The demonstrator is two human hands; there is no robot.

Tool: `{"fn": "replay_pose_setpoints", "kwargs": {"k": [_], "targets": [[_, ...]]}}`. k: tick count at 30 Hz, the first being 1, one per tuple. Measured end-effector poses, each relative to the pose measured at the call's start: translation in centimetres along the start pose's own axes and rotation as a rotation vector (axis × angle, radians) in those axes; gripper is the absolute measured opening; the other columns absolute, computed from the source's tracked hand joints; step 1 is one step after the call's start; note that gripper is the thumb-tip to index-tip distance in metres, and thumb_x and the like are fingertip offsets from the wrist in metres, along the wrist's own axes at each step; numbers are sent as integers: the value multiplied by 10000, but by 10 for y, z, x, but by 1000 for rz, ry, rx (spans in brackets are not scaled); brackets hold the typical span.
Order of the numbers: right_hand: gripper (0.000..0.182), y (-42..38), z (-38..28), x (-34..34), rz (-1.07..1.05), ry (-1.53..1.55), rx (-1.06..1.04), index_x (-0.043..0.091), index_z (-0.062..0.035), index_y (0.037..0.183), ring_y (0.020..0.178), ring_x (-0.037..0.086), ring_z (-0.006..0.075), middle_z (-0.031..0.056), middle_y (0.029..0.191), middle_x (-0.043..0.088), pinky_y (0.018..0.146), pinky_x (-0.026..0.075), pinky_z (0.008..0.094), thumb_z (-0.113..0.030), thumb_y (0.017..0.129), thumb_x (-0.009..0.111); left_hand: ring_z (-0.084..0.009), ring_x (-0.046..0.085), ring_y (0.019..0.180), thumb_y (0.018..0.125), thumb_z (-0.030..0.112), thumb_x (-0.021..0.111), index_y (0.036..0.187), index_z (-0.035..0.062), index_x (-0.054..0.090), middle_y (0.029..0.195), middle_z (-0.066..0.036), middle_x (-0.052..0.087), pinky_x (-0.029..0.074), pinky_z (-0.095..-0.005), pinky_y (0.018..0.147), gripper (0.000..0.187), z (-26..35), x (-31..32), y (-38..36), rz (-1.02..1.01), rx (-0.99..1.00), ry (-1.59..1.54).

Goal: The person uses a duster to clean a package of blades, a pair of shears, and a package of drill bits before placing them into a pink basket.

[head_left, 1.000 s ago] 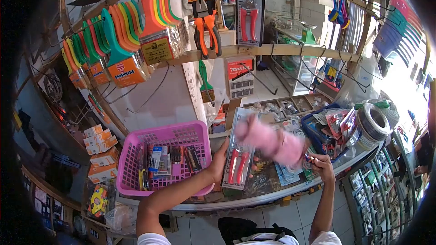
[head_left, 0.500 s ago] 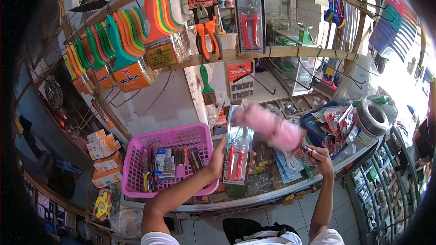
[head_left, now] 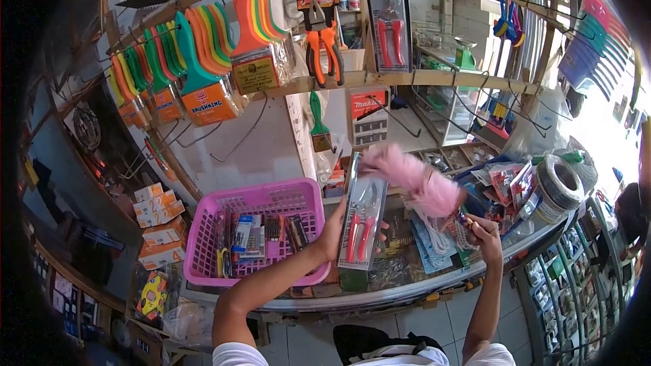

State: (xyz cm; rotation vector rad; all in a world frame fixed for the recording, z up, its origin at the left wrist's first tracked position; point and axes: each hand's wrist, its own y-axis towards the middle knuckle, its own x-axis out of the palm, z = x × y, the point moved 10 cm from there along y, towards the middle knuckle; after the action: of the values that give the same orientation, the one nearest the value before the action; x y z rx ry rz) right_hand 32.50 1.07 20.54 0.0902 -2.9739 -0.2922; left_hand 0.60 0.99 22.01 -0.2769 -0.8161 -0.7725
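In my left hand point(head_left: 333, 230) is a packaged pair of red-handled pruning shears point(head_left: 363, 220), held upright by its edges over the counter. My right hand point(head_left: 485, 236) is closed around the handle of a pink feather duster point(head_left: 420, 179). The duster's fluffy head slants up and left, and its tip overlaps the top of the shears' package. Left of my left hand sits a pink plastic basket point(head_left: 315, 193) with several small packaged items in it. Beneath the duster lie a bundle of white cord point(head_left: 441, 240) and blue packets point(head_left: 428, 252).
Paintbrushes point(head_left: 203, 81), orange-handled pliers point(head_left: 325, 47) and another packaged pair of shears point(head_left: 390, 34) hang from the rack ahead. Bare hooks point(head_left: 400, 118) jut toward me. A wire coil point(head_left: 561, 181) stands at the counter's right; orange-and-white boxes point(head_left: 163, 230) are stacked left.
The duster's head has shifted slightly right and down, its blur a little less. The shears' package has tilted and moved a little right. The whole view has shifted slightly.
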Motion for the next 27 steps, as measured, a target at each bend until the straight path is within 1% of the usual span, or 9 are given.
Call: {"fn": "replay_pose_setpoints", "kwargs": {"k": [1,4,5,8,11,14,18,21,27], "targets": [[394,1,3,2,-76,-29,3,659,75,1185,573,402,46,-32,702,525,514,278,217,-203,905,662,-332,639,1069,1013,609,254,1424,76,422,1233,-211,605,549,-491,884,693,0,-2,0,4,10,7],[373,2,2,3,-139,-53,-7,659,69,1190,576,397,45,-34,699,524,513,272,218,-188,919,641,-353,639,1065,997,641,254,1424,73,420,1220,-230,606,557,-520,851,730,23,-24,1,298,273,337],[364,3,-1,1,-110,-49,-20,655,58,1206,581,399,45,-34,709,525,516,283,218,-167,919,639,-354,635,1081,1007,620,254,1431,75,414,1216,-227,609,557,-522,859,709,-2,-14,4,23,8,-65],[373,7,-2,-3,8,-44,5,642,52,1230,584,393,41,-40,716,515,518,289,215,-163,925,630,-379,626,1084,971,681,261,1460,95,377,1272,-217,588,525,-574,892,772,-6,-16,6,42,-32,0],[369,7,8,-5,-103,-95,-2,629,47,1250,574,373,33,-56,711,493,516,284,211,-155,942,602,-349,639,1051,984,666,249,1420,74,432,1194,-232,617,559,-499,847,758,2,-18,2,160,26,44],[373,10,1,-12,85,-98,-55,619,46,1264,574,377,30,-56,717,512,517,295,210,-140,942,590,-352,641,1031,970,692,237,1420,71,431,1199,-241,614,557,-493,846,791,-3,-12,6,86,-9,12],[380,15,19,-23,-20,-111,4,621,48,1259,588,409,28,-40,768,562,527,316,204,-117,917,612,-363,638,1045,972,689,240,1423,72,424,1214,-248,607,552,-504,860,785,-4,-12,5,71,-17,-28],[386,19,17,-26,59,-17,-65,630,48,1230,582,402,43,-38,764,535,512,288,224,-186,923,638,-408,617,1062,977,669,245,1429,76,412,1255,-272,578,515,-565,875,764,-4,-14,6,36,-16,-61],[345,23,29,-19,-65,42,-44,657,59,1185,611,445,46,-12,783,574,533,324,203,-141,904,638,-371,635,1053,968,697,234,1433,74,412,1228,-256,595,552,-519,860,798,-3,-10,5,31,-18,-56]]}}
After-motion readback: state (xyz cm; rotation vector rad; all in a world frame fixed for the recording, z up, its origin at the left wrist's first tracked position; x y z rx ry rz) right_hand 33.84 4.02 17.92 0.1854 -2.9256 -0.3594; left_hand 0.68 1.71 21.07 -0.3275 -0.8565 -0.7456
